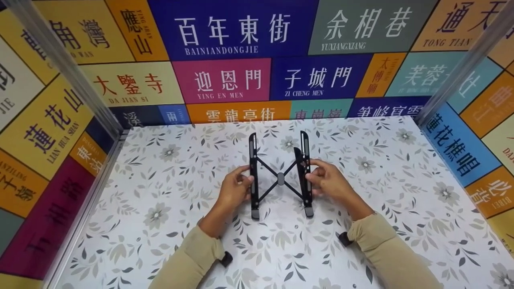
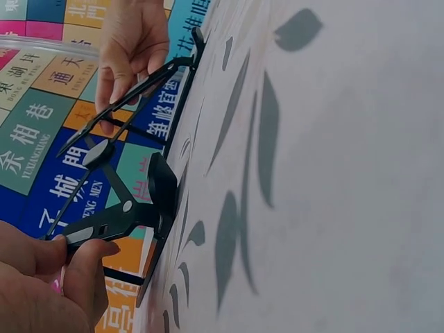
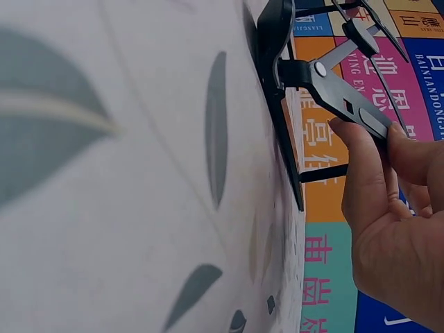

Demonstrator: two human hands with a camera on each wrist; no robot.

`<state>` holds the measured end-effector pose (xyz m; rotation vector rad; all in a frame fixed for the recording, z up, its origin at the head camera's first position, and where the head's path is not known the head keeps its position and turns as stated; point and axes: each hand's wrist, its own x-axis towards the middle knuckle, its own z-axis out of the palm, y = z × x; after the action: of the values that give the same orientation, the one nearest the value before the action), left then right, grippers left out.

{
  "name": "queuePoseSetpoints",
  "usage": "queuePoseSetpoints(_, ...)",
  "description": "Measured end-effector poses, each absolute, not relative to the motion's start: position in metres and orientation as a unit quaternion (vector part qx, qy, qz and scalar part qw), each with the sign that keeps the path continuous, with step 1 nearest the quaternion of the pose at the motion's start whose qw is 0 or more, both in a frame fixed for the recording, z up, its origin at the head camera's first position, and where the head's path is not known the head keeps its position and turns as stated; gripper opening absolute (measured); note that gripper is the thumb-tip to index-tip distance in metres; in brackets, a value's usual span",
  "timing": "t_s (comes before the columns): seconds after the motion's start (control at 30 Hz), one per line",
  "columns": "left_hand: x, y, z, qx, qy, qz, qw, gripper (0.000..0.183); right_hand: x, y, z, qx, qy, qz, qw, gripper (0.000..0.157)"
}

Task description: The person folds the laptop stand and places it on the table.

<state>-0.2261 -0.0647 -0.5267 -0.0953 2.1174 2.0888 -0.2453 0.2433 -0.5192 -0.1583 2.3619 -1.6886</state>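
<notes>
A black folding laptop stand (image 1: pixel 280 179) stands on the table, its two side rails joined by crossed bars with a grey hub in the middle. My left hand (image 1: pixel 236 188) pinches the left rail near its middle, thumb on the inner side. On the other side, my right hand (image 1: pixel 330 180) grips the right rail between thumb and fingers. Up close in the left wrist view, thumb and finger of the left hand (image 2: pixel 59 284) hold the rail's edge. The right wrist view has the right hand (image 3: pixel 395 187) pinching its rail below a hinged joint.
A white tabletop (image 1: pixel 160 249) with a grey leaf and flower print lies under the stand. Panels of coloured signs (image 1: pixel 241 28) rise behind and on both sides, with clear corner strips (image 1: pixel 461 60). Dark wrist-camera straps (image 1: pixel 225 259) show at the sleeve cuffs.
</notes>
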Motion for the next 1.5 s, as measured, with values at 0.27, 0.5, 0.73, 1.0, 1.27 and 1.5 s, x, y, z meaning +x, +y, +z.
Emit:
queuePoseSetpoints(0.27, -0.226, -0.060, -0.526, -0.017, 0.731, 0.680, 0.055, 0.041, -0.246, 0.240, -0.519, -0.063, 0.809, -0.574, 0.113, 0.039)
queuePoseSetpoints(0.5, -0.226, -0.053, -0.527, -0.005, 0.740, 0.672, 0.041, 0.040, -0.246, 0.235, -0.520, -0.044, 0.791, -0.596, 0.129, 0.041)
queuePoseSetpoints(0.73, -0.225, -0.047, -0.526, 0.005, 0.739, 0.673, 0.031, 0.039, -0.246, 0.231, -0.517, -0.036, 0.785, -0.604, 0.132, 0.040)
queuePoseSetpoints(1.0, -0.225, -0.042, -0.525, -0.001, 0.739, 0.673, 0.040, 0.039, -0.246, 0.227, -0.516, -0.040, 0.795, -0.593, 0.123, 0.039)
queuePoseSetpoints(1.27, -0.227, -0.035, -0.526, 0.000, 0.730, 0.682, 0.044, 0.038, -0.247, 0.218, -0.515, -0.038, 0.799, -0.588, 0.124, 0.037)
queuePoseSetpoints(1.5, -0.227, -0.028, -0.525, 0.001, 0.743, 0.668, 0.043, 0.037, -0.247, 0.211, -0.513, -0.040, 0.810, -0.572, 0.124, 0.040)
